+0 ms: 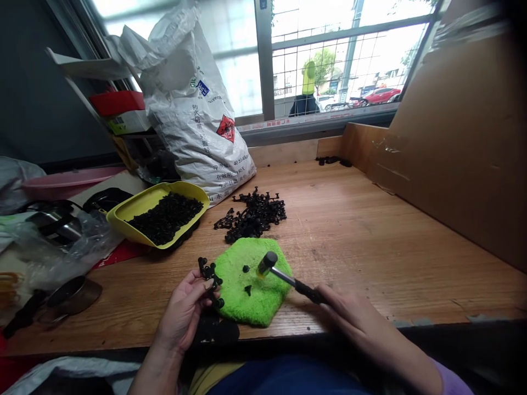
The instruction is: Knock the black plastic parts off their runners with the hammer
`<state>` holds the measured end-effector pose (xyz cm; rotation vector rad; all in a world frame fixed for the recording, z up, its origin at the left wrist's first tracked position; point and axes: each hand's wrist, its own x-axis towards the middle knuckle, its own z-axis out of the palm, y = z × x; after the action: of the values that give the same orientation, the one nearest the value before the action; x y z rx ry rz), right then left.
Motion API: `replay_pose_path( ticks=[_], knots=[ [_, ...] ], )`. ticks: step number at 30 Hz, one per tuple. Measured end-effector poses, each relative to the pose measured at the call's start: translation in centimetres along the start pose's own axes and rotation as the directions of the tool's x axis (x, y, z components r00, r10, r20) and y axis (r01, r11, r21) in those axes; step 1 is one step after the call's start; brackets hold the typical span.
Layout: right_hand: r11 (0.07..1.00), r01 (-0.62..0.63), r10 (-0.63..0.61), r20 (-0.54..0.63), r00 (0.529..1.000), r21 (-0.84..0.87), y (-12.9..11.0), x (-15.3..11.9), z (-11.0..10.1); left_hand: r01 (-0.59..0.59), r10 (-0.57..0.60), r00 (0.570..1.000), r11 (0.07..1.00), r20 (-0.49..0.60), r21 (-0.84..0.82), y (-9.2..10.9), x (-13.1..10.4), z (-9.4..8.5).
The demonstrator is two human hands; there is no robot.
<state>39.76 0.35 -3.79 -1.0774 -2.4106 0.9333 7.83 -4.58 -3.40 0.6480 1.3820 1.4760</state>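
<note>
At the left edge of a bright green cloth pad (234, 299), my left hand (187, 307) pinches a cluster of black rubber parts (211, 277). My right hand (349, 312) is closed round the dark handle of a small hammer (284, 276), whose head is over the pad. Two small black pieces (246, 269) lie on the green cloth, left of the hammer head. Behind the pad is a tangled pile of black parts (259, 214). A yellow scoop-shaped tray (123, 216) at the left holds many small black pieces.
A large white sack (185, 115) stands behind the tray. Cardboard (457, 137) rises along the right side of the wooden table (349, 241). A metal cup (76, 296) and plastic bags (88, 241) lie at the left. Outside the window stands a person (307, 90).
</note>
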Motion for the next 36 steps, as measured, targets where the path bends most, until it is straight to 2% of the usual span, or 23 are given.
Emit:
replay_pose_path(
  ticks=[5, 11, 14, 20, 25, 30, 36],
  knots=[
    [0.993, 0.052, -0.042, 0.099, 0.994, -0.102, -1.0, 0.4, 0.5, 0.008, -0.008, 1.0, 1.0, 0.002, -0.004, -0.4, -0.2, -0.1],
    [0.995, -0.018, 0.021, 0.031, 0.999, -0.095, -1.1, 1.6, 1.3, 0.026, -0.027, 1.0, 0.999, -0.012, -0.039, 0.0, -0.1, 0.3],
    [0.997, -0.034, 0.037, 0.039, 0.999, -0.074, -0.9, 1.5, 1.3, 0.033, -0.034, 0.999, 0.998, -0.014, -0.051, 0.4, 0.1, 1.0],
    [0.999, -0.037, 0.036, 0.045, 0.998, 0.016, -0.8, 1.3, 1.0, 0.04, -0.037, 0.997, 0.998, 0.061, -0.054, 0.6, 0.8, 3.1],
    [0.996, -0.037, 0.037, 0.003, 0.999, 0.086, -0.2, 1.1, 1.2, 0.034, -0.032, 0.999, 0.996, 0.026, -0.088, 0.7, 1.3, 4.2],
    [0.993, -0.019, 0.023, -0.029, 0.999, 0.118, 0.0, 1.0, 1.0, 0.066, -0.067, 0.992, 0.998, 0.103, 0.008, 0.7, 1.2, 4.0],
    [0.985, 0.019, -0.013, -0.036, 0.999, 0.174, 0.2, 1.1, 1.0, 0.078, -0.093, 0.988, 0.99, 0.122, 0.118, 0.6, 0.7, 4.0]
  ],
)
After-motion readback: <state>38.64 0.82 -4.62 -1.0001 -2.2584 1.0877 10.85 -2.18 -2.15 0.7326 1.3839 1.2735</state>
